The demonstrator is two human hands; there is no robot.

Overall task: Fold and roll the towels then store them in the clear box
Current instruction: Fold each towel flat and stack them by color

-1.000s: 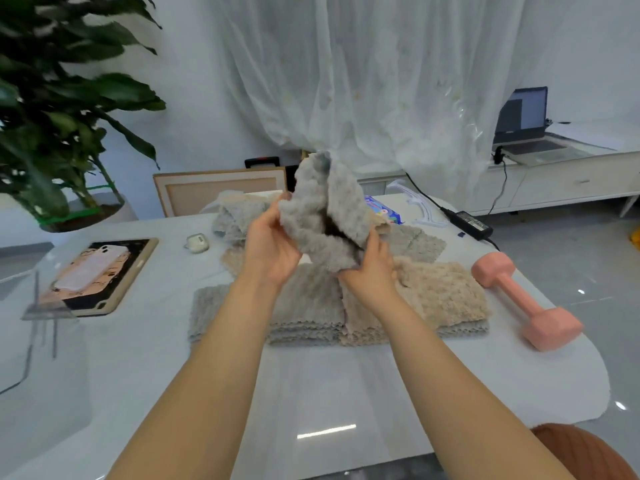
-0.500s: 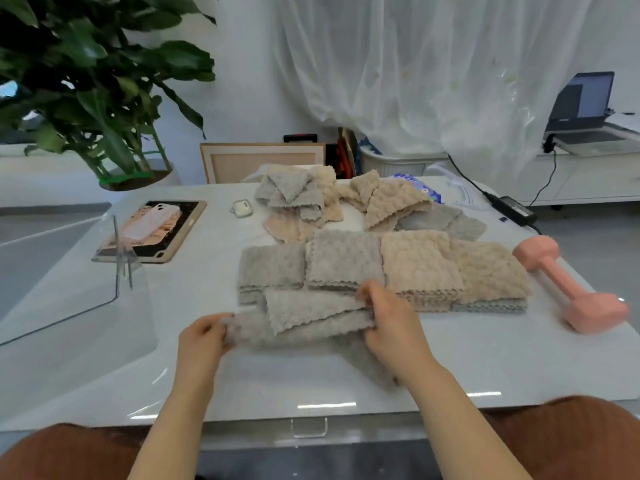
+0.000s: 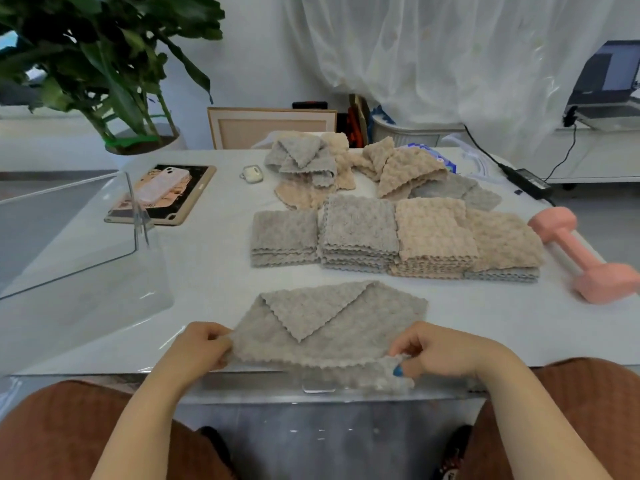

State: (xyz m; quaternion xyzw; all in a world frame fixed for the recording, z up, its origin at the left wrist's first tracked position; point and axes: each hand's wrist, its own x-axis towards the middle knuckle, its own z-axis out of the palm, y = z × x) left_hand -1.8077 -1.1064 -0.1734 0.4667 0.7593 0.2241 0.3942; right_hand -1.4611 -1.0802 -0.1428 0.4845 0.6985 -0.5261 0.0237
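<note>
We are at the spreading and folding step. The grey towel (image 3: 329, 317) lies flat at the near edge of the table (image 3: 214, 278), and its near hem hangs a little over that edge. Our left hand (image 3: 197, 351) pinches its near left corner. Our right hand (image 3: 440, 351) pinches its near right corner, fingers curled round the hem.

The towel's long axis runs left to right, along the near edge. One far corner is folded over as a triangle, with its tip pointing towards us.

Next, we judge, that flap must be opened or squared off. Then the towel can be folded and rolled along its length.

The clear box (image 3: 86, 244) stands at the left edge, well apart from the towel. The folded stacks (image 3: 360, 230) sit mid-table, with a loose heap (image 3: 304, 161) beyond them towards the far edge.
</note>
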